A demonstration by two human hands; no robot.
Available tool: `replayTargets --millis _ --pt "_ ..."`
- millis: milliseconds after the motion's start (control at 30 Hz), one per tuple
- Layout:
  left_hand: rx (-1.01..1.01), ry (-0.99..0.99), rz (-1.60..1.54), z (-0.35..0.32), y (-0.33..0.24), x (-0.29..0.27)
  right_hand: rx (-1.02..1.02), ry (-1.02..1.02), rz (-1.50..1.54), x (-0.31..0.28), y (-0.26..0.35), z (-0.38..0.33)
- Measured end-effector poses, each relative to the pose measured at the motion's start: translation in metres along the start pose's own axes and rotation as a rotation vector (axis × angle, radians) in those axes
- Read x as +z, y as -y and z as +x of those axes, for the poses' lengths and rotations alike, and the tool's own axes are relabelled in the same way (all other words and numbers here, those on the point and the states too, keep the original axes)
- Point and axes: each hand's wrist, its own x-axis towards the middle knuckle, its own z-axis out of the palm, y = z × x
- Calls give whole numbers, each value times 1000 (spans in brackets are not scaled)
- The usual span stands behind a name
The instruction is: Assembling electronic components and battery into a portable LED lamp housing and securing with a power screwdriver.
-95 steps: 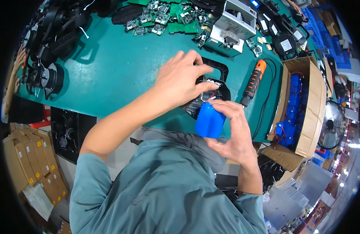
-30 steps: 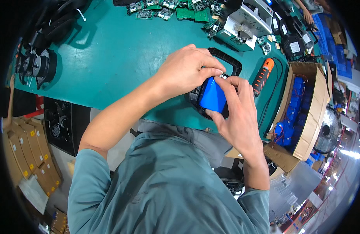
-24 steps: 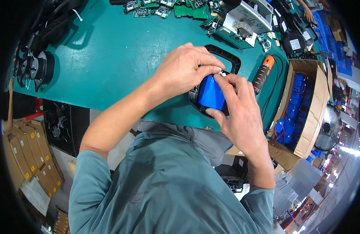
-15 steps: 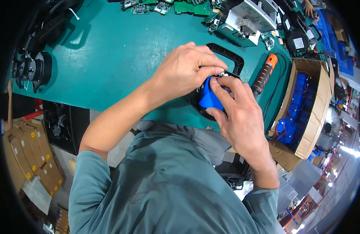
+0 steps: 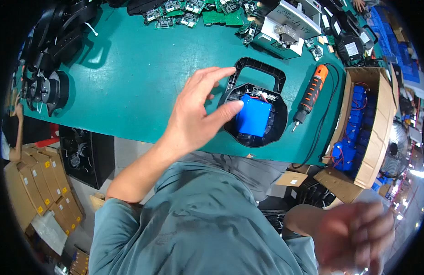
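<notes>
A blue battery pack (image 5: 254, 117) with red wires at its top lies inside a black plastic housing (image 5: 278, 123) on the green bench. The housing's loop-shaped handle (image 5: 282, 81) points away from me. Over the housing's left side, my left hand (image 5: 193, 110) is open, thumb and fingers spread; its thumb tip overlaps the pack's left edge, and its index finger reaches the handle's left arm. Smeared by motion, my right hand (image 5: 354, 233) is off the bench at the lower right, below the carton; its fingers are too blurred to read.
An orange and black electric screwdriver (image 5: 311, 91) with a black cord lies right of the housing. Further right stands an open carton (image 5: 375, 137) of blue battery packs. Green circuit boards (image 5: 221, 17) and a metal box (image 5: 278, 34) line the back. Black parts (image 5: 51, 91) stand at left.
My right hand has let go of the battery pack and swung down to the right. My left hand has drawn back leftward and opened, uncovering the pack and housing.
</notes>
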Motion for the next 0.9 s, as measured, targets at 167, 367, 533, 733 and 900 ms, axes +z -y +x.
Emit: replayTargets --millis 167,367,533,733,900 --pt "-2 -1 34 -11 -10 17 23 197 -61 4 24 17" --pt "11 27 36 -8 -10 27 72 300 0 -45 31 26" --pt "-43 61 -18 -4 -10 28 -183 -132 -108 -63 20 -3" --pt "-58 101 1 0 -9 28 141 135 -210 -35 26 44" --pt "-50 102 24 0 -11 29 431 521 -7 -70 11 64"
